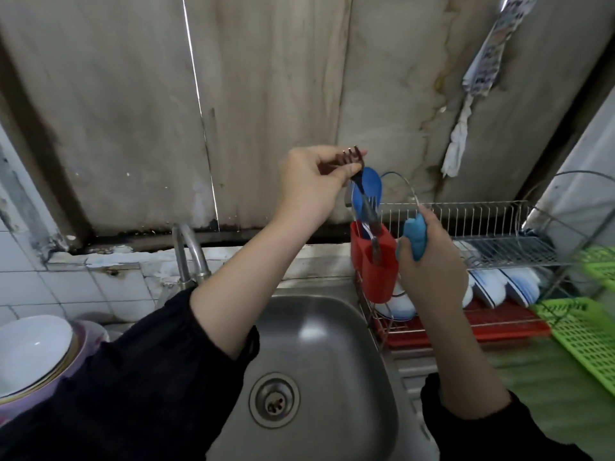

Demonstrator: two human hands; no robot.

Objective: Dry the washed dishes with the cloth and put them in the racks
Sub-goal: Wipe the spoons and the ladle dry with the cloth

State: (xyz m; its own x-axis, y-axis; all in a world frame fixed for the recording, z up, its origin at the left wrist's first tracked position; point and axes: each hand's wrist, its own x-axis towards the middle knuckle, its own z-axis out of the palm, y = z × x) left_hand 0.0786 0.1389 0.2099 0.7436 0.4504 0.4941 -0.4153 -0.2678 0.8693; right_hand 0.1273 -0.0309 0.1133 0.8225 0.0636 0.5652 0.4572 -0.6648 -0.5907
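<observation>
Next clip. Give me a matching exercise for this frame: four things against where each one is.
Things:
1. fork
2. blue cloth
3. white bowl
4. green basket

Places:
A. at the far right
B. gripped in the right hand
C. left of the sink
D. pinched by the left hand over the red holder

Pairs: 1-D, 2-B, 3-C, 4-A

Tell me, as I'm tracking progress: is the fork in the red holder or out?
Partly in: the fork's handle end dips into the red holder while the left hand pinches its tines above.
</observation>
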